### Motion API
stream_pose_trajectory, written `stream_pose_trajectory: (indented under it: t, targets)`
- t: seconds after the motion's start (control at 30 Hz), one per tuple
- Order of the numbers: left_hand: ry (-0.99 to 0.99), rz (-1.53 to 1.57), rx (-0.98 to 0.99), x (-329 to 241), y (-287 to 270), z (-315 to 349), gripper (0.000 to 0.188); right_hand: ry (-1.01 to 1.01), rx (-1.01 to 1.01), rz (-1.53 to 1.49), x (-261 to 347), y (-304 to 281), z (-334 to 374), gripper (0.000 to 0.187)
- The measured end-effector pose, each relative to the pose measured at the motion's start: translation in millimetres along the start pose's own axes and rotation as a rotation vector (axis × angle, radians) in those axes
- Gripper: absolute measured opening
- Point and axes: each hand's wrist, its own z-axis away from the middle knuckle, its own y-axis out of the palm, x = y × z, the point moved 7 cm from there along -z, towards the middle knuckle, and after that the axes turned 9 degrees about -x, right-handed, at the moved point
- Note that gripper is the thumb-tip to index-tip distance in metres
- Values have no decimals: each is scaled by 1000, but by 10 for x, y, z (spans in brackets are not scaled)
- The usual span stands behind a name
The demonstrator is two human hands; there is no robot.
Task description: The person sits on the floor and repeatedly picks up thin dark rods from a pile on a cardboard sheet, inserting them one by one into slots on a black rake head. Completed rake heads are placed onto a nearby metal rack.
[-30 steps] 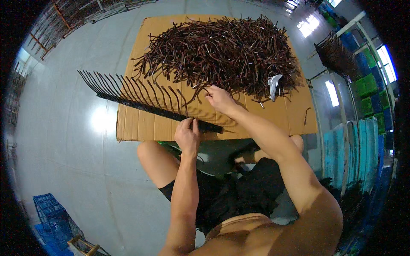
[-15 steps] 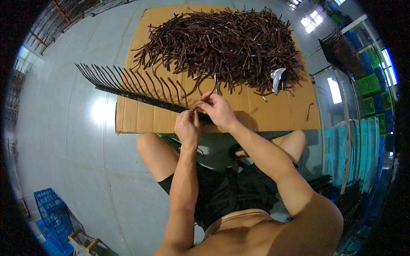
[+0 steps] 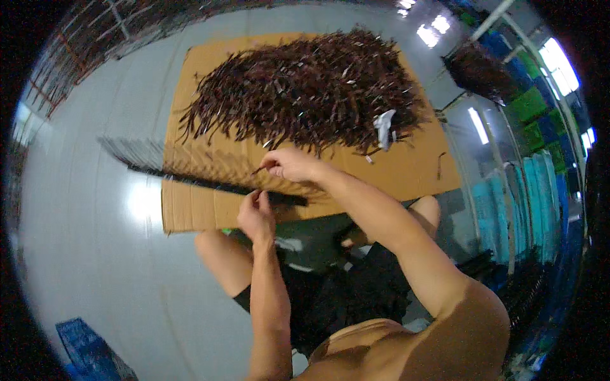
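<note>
A long black bar [image 3: 219, 185] with a row of thin, dark curved rods rising from it lies across the near left of the cardboard. Its left end juts out past the cardboard's edge. My left hand [image 3: 257, 219] is closed at the bar's near side, thumb and fingertips pinched on it. Just above the bar, my right hand [image 3: 291, 166] pinches a short dark brown rod [image 3: 257, 170] that points to the left. Behind the hands is a wide heap of similar brown rods [image 3: 305, 89]. Motion blurs the row of rods.
The cardboard [image 3: 203, 213] spans the space before my knees. A crumpled white scrap [image 3: 384, 129] lies on the heap's right side, and a single rod [image 3: 440, 164] lies near the right edge. Turquoise crates [image 3: 515, 206] stand at right, a blue crate [image 3: 86, 346] at lower left.
My right hand has moved away from my left, up and leftward, with a rod showing in its fingers. The whole view has shifted, and the bar looks blurred.
</note>
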Motion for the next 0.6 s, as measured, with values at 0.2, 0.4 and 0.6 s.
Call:
stream_pose_trajectory:
  t: [0.2,0.4,0.6]
  targets:
    - [-45,-153,75,43,-53,6,26,-116,-130,1135,-457,240,-367,25]
    - [59,39,128,-17,148,157,21,-493,-204,874,-349,123,-246,20]
    - [201,13,16,88,-2,16,19,-11,-309,-187,0,189,76,44]
